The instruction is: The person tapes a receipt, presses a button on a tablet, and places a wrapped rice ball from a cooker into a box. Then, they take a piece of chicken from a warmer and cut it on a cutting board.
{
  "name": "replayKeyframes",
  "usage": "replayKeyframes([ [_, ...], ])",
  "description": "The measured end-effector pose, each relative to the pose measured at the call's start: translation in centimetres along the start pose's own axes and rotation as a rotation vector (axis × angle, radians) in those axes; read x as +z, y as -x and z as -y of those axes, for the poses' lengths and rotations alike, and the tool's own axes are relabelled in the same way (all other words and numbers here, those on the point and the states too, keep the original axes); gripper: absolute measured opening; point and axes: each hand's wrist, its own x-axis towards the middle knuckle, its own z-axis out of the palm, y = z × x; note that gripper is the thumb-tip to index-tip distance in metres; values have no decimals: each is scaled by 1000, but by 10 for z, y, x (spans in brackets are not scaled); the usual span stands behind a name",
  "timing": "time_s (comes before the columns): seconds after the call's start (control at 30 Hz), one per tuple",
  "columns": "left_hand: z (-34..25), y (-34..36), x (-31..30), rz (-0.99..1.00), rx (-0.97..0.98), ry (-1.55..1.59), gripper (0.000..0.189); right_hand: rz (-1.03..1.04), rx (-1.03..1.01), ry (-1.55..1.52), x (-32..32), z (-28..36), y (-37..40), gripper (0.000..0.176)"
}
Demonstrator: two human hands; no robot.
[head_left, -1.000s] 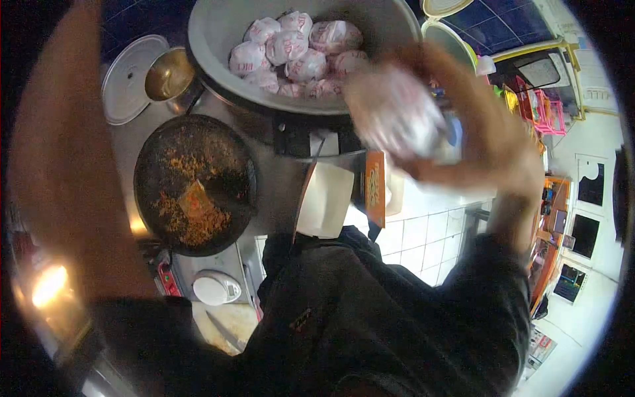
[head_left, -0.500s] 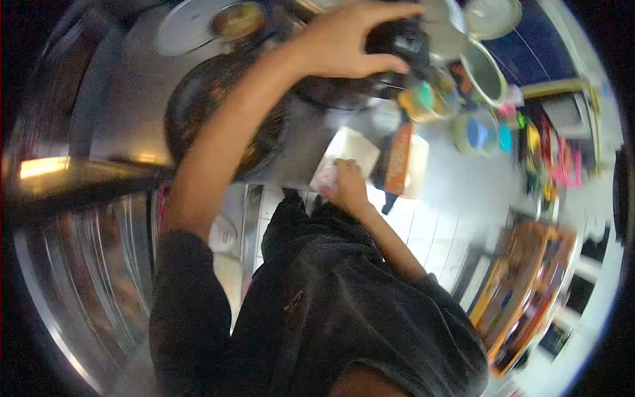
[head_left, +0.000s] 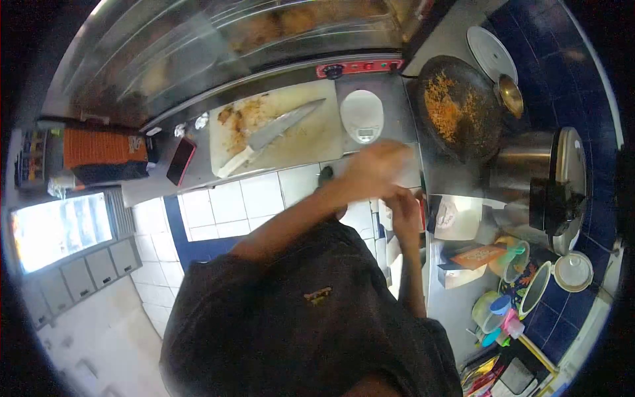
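Smeared by motion, my left hand [head_left: 380,169] is in front of my body, below the white kitchen scale [head_left: 362,114]; what its fingers do is unclear. My right hand [head_left: 402,200] is just below it, fingers bent together; anything between them is too small to name. Right of this hand, an open white box [head_left: 462,218] on the steel counter holds a pale, crumpled thing [head_left: 446,215]. A large knife [head_left: 281,128] lies on the stained cutting board [head_left: 317,142]. Orange-brown crumbs lie in the dark round pan [head_left: 479,92].
A large steel pot [head_left: 522,159] stands at the right beside a black-handled lidded vessel [head_left: 569,192]. Lower right are an orange packet [head_left: 477,256], tubs and a lidded pot. A phone [head_left: 181,161] and an orange box [head_left: 102,149] are at the left. A glass display case runs along the top.
The view has swung round to the cutting board and scale. My left hand has left the black vessel, and my right hand has left the white box; both are now close together.
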Motion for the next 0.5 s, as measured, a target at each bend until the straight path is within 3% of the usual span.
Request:
replayKeyframes([
  [0.03,31,47,-30,-183,-123,-125,33,86,17,-25,24,-2,-9,21],
  [0.07,51,79,-68,-333,-125,-397,27,159,127,-152,53,2,-16,22],
  [0.1,45,103,-105,-349,-272,-608,25,257,104,-181,77,3,-24,25],
  [0.13,42,120,-124,-445,-518,-563,26,318,122,-236,104,9,-33,28],
  [0.17,41,129,-140,-366,-589,-693,30,333,208,-305,132,6,-42,29],
  [0.2,46,139,-144,-374,-594,-688,30,346,270,-366,158,9,-48,29],
  [0.27,76,153,-149,-173,-540,-1019,29,363,302,-417,207,14,-67,29],
  [0.3,93,158,-151,-42,-700,-861,23,354,422,-503,231,4,-79,27],
  [0.33,103,159,-158,-51,-687,-862,23,342,543,-593,252,-4,-91,26],
  [0.43,106,152,-175,-51,-698,-757,15,341,616,-610,298,-24,-117,23],
  [0.5,97,143,-192,-90,-627,-731,15,330,529,-639,311,-20,-119,22],
])
